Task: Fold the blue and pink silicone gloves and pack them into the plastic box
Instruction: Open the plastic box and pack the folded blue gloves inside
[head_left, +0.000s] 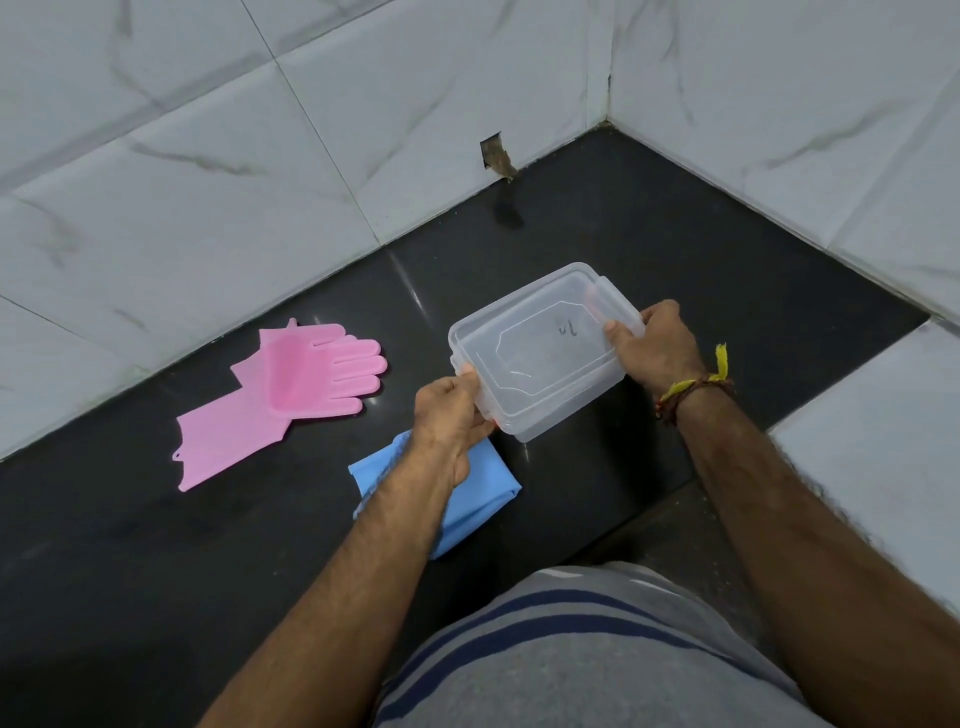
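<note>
White marble-veined wall tiles (218, 171) back a black tabletop (675, 249); at left the pink gloves (291, 395) lie flat, one over the other; nearer, the folded blue gloves (478, 493) rest partly under the left forearm; the left hand (451, 415) and right hand (655, 345) (thread band at the wrist) grip opposite ends of the lidded clear plastic box (543, 353).

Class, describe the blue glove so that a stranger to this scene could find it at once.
Start at the black countertop in the tiled corner. Under the left hand, which holds the clear plastic box, lies the blue glove. Unlike the pink gloves, it is folded.
</note>
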